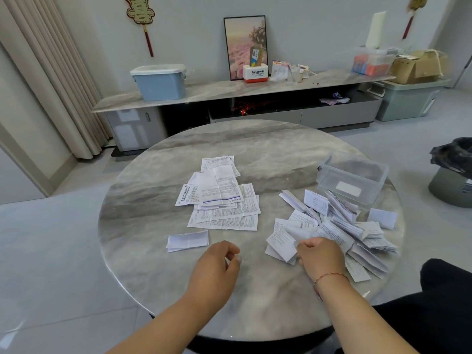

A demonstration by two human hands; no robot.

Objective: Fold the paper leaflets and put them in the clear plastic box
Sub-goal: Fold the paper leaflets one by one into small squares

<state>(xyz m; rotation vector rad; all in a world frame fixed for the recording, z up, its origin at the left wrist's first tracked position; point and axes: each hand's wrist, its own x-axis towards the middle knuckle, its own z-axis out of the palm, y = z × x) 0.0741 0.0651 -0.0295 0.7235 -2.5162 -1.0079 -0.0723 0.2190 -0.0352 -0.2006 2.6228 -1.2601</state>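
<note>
While our left hand point(217, 261) hovers loosely curled and empty over the near middle of the table point(143, 190), our right hand point(319, 254) rests on the near edge of the folded pile point(339, 226), its fingers point(300, 245) pinching a folded leaflet point(281, 242) at the pile's left corner. The flat, unfolded leaflets point(222, 198) lie in a loose stack at the table's centre, with one folded piece point(187, 240) alone just near and left of them. The clear plastic box point(352, 180) sits at the far right, behind the folded pile, and looks almost empty. We judge the risk is on the right: the pile spreads close to the table's near right rim, so a sweeping grab could push pieces onto the floor. Springy folds may also open when we lift several together.
</note>
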